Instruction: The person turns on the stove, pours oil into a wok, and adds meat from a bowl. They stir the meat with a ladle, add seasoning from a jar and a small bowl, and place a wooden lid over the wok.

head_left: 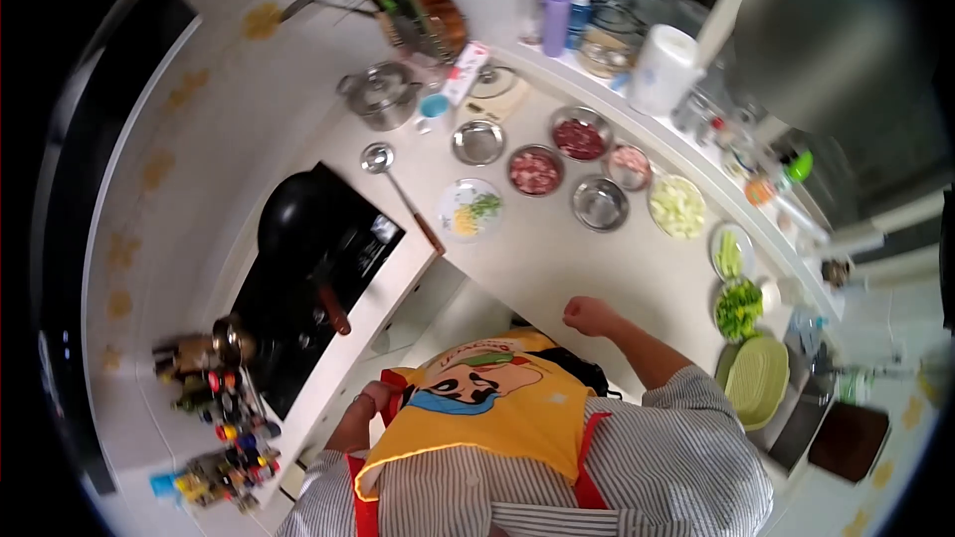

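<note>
My right hand (pixel 589 316) is curled closed above the near edge of the pale counter (pixel 557 268), and nothing shows in it. At the left side of the yellow apron (pixel 468 388), by its red trim, my left hand (pixel 372 400) hangs low; its fingers are too small and blurred to make out. Farther back stand a plate of chopped greens and yellow bits (pixel 472 210), two metal bowls of red meat (pixel 535 171) (pixel 581 135), a bowl of pale pink pieces (pixel 629 167) and an empty metal bowl (pixel 600 203).
On the left, a black wok (pixel 294 214) sits on the stove (pixel 348 268); a ladle (pixel 402 189) lies beside it. A lidded pot (pixel 381 95) stands behind. To the right are plates of cut vegetables (pixel 677 207), leafy greens (pixel 738 308) and a green basin (pixel 756 383) by the sink.
</note>
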`<state>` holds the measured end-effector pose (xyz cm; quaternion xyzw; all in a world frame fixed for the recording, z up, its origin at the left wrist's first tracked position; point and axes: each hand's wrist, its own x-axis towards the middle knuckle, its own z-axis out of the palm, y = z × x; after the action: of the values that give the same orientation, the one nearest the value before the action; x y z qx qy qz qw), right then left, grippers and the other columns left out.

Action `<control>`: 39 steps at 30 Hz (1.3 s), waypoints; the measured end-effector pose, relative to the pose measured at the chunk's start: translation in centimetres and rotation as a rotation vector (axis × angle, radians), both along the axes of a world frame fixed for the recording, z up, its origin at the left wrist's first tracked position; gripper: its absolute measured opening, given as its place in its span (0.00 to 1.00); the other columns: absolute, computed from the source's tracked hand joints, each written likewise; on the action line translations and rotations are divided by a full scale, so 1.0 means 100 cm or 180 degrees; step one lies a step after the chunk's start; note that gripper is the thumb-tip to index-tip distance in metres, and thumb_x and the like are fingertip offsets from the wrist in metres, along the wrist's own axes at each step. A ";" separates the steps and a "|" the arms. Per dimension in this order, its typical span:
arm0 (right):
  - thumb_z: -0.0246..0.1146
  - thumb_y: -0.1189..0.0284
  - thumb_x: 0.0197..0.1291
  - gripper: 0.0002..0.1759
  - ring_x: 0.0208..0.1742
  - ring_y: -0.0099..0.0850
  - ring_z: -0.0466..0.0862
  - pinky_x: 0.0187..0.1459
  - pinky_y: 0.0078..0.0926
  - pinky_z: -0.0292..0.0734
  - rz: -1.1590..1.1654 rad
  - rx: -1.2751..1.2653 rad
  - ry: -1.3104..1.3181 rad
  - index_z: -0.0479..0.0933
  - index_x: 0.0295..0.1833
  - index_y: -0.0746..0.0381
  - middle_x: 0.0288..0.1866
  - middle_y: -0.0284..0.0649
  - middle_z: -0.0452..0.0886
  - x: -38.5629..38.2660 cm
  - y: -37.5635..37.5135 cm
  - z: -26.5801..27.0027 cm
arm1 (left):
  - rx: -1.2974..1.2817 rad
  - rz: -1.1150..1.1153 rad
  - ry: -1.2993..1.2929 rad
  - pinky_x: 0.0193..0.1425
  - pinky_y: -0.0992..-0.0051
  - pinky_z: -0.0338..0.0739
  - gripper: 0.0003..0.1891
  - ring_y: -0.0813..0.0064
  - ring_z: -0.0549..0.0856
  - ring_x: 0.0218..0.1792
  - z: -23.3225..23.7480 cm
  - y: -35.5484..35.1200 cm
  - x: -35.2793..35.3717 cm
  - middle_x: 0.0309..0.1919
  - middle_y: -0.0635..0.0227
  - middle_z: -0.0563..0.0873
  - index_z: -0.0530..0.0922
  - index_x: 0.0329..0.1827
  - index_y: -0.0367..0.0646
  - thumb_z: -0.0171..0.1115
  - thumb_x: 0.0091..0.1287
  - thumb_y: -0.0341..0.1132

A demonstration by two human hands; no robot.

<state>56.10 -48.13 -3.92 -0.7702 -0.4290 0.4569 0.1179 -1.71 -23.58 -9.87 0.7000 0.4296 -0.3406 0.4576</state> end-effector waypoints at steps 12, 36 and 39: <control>0.66 0.53 0.64 0.20 0.44 0.43 0.87 0.46 0.43 0.81 0.2329 0.0708 0.0452 0.83 0.40 0.61 0.40 0.48 0.87 -0.090 0.157 -0.012 | 0.1788 0.1016 -0.0001 0.66 0.60 0.80 0.20 0.48 0.86 0.58 -0.016 -0.147 -0.072 0.54 0.46 0.88 0.87 0.54 0.42 0.52 0.74 0.44; 0.69 0.63 0.72 0.18 0.43 0.26 0.81 0.46 0.28 0.79 0.2981 -0.1172 0.1812 0.81 0.60 0.62 0.45 0.34 0.84 -0.302 0.263 -0.213 | 0.0805 0.3389 0.1128 0.66 0.56 0.79 0.25 0.50 0.85 0.60 -0.024 -0.364 -0.281 0.56 0.51 0.89 0.90 0.52 0.40 0.58 0.71 0.54; 0.72 0.61 0.64 0.16 0.39 0.28 0.85 0.45 0.30 0.82 0.3472 -0.0593 0.1319 0.84 0.49 0.62 0.39 0.38 0.88 -0.346 0.266 -0.163 | 0.0851 0.3758 0.1241 0.68 0.57 0.79 0.33 0.50 0.84 0.62 -0.045 -0.398 -0.330 0.56 0.50 0.89 0.89 0.52 0.37 0.62 0.68 0.63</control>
<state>21.52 -21.49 -20.22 -0.3402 -0.6891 0.6283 -0.1209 -34.67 -63.36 -14.33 0.3215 0.8574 -0.0956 0.3903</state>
